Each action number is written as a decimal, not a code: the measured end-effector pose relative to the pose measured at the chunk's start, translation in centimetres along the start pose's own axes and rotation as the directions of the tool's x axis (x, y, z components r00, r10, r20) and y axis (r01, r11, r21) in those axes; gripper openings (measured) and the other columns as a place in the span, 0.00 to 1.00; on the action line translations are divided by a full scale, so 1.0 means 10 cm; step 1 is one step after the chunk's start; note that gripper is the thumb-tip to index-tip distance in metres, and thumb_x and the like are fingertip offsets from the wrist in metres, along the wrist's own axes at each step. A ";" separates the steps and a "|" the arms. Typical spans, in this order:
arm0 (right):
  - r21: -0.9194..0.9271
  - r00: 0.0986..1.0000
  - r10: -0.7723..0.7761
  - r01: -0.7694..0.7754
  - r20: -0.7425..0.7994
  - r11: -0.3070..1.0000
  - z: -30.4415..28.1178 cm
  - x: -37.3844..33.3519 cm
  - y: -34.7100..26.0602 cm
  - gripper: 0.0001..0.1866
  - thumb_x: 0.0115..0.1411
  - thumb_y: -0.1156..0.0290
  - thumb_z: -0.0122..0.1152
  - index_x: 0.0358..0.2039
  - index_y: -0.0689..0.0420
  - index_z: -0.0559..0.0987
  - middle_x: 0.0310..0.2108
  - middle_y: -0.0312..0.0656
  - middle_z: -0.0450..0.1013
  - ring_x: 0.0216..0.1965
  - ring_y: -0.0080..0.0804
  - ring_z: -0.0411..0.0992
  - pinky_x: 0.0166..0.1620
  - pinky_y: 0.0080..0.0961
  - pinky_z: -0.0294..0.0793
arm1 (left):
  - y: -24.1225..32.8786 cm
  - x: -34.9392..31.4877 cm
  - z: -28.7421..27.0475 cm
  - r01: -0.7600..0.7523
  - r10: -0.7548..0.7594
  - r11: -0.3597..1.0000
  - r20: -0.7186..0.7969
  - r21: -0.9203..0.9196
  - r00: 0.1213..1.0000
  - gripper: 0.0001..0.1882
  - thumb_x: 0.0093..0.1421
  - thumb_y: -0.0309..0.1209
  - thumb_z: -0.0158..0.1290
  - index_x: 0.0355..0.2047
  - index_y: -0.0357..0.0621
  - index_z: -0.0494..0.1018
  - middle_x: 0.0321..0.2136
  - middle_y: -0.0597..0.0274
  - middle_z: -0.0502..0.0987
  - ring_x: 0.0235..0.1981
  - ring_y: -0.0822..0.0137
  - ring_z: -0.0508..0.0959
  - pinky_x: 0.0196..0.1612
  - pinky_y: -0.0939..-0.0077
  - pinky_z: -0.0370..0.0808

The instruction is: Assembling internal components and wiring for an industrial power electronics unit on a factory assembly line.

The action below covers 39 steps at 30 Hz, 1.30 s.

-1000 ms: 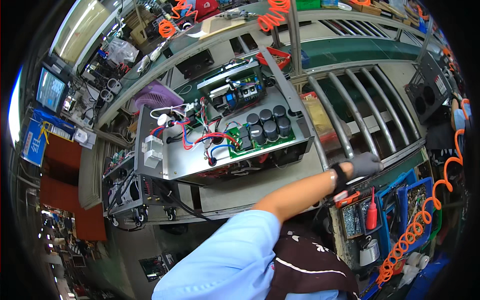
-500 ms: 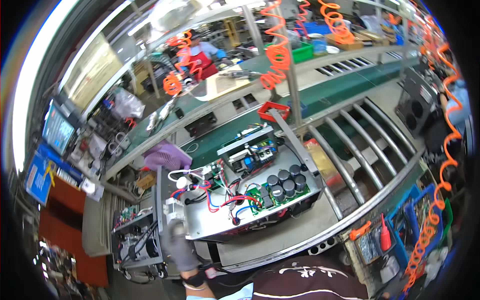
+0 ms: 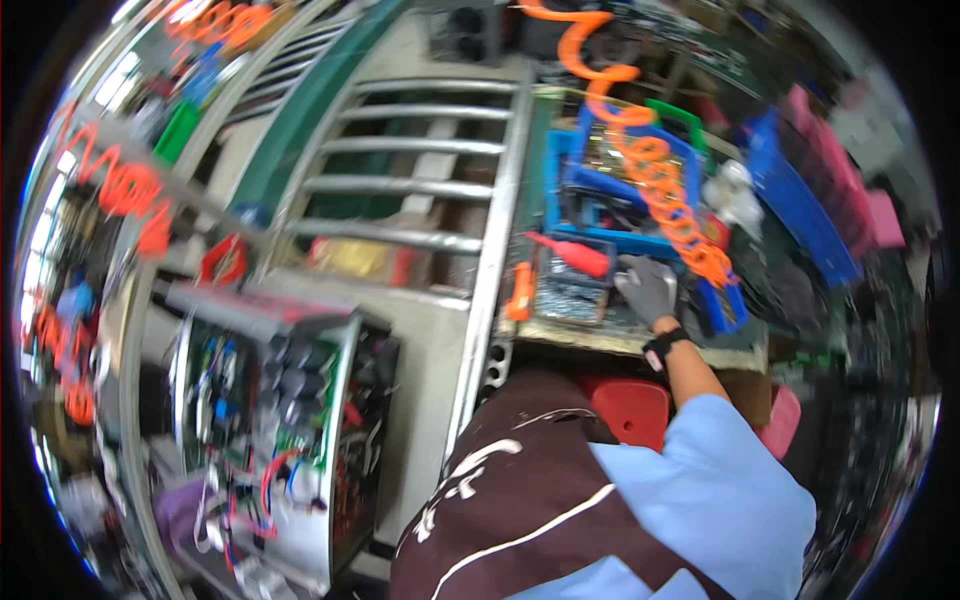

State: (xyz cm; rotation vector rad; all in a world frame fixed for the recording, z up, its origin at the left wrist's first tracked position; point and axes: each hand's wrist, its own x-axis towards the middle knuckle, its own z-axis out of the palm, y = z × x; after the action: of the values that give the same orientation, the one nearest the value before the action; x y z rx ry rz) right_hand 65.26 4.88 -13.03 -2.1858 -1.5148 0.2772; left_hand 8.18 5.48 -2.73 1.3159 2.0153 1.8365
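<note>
A yellow and red package [image 3: 362,262], flat and oblong, lies under the metal roller rails at mid-left. It is blurred, so its kind cannot be told. No screens or signs show clearly.

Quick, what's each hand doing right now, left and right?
Left hand: not in view.
Right hand: gloved in grey, reaching to the small parts tray beside the red-handled tool; whether it grips anything cannot be told.
</note>
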 end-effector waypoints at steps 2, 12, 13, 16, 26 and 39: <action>0.067 0.992 -0.104 0.108 -0.065 0.992 0.11 0.07 -0.01 0.21 0.46 0.64 0.61 0.44 0.51 0.74 0.38 0.46 0.71 0.42 0.48 0.65 0.48 0.37 0.64 | -0.02 0.12 -0.59 -0.053 0.070 0.991 -0.130 0.126 0.989 0.19 0.62 0.35 0.40 0.46 0.30 0.68 0.45 0.49 0.71 0.45 0.57 0.71 0.50 0.64 0.67; -0.480 0.961 0.048 0.093 0.273 0.872 0.17 0.53 -0.58 0.29 0.39 0.56 0.63 0.45 0.48 0.75 0.40 0.51 0.72 0.46 0.50 0.65 0.49 0.37 0.66 | 0.46 -0.05 -1.88 -0.239 0.304 0.914 -0.161 0.329 0.939 0.19 0.60 0.32 0.38 0.43 0.29 0.70 0.49 0.45 0.70 0.51 0.54 0.68 0.56 0.62 0.61; -0.484 0.961 0.041 0.102 0.275 0.869 0.15 0.50 -0.57 0.29 0.39 0.56 0.63 0.45 0.48 0.75 0.40 0.51 0.72 0.46 0.50 0.65 0.49 0.37 0.66 | 0.48 -0.05 -1.88 -0.249 0.312 0.909 -0.148 0.335 0.939 0.19 0.60 0.32 0.38 0.43 0.30 0.70 0.49 0.45 0.70 0.51 0.54 0.68 0.56 0.62 0.61; -0.299 0.987 -0.139 0.157 0.082 0.941 0.23 0.39 -0.39 0.24 0.39 0.57 0.64 0.36 0.55 0.77 0.36 0.49 0.73 0.42 0.48 0.68 0.47 0.39 0.66 | 0.55 -0.03 -1.83 -0.279 0.345 0.880 -0.113 0.385 0.932 0.17 0.59 0.30 0.41 0.41 0.30 0.71 0.47 0.47 0.71 0.50 0.55 0.69 0.56 0.64 0.61; 0.935 0.992 0.092 -0.112 0.086 0.337 -0.08 -0.45 -1.54 0.23 0.57 0.57 0.53 0.49 0.58 0.66 0.23 0.36 0.66 0.15 0.19 0.61 0.16 0.14 0.60 | 0.50 -0.05 -1.75 -0.293 0.331 0.928 -0.148 0.231 0.932 0.21 0.54 0.35 0.52 0.46 0.36 0.71 0.46 0.50 0.72 0.53 0.56 0.68 0.58 0.62 0.57; 0.958 0.881 -0.440 0.256 -0.176 0.130 -0.27 -0.26 -4.50 0.16 0.56 0.62 0.57 0.39 0.59 0.71 0.33 0.40 0.73 0.32 0.25 0.73 0.28 0.18 0.70 | 0.41 -0.07 -1.86 -0.426 0.482 0.800 -0.029 0.423 0.876 0.13 0.49 0.23 0.43 0.37 0.36 0.70 0.42 0.49 0.74 0.52 0.44 0.68 0.55 0.55 0.61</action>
State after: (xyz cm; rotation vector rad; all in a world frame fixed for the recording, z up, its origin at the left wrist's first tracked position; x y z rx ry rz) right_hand 28.10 14.60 10.63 -0.7193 -1.2561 0.9575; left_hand -0.47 -9.53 5.29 1.9968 2.4139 1.7674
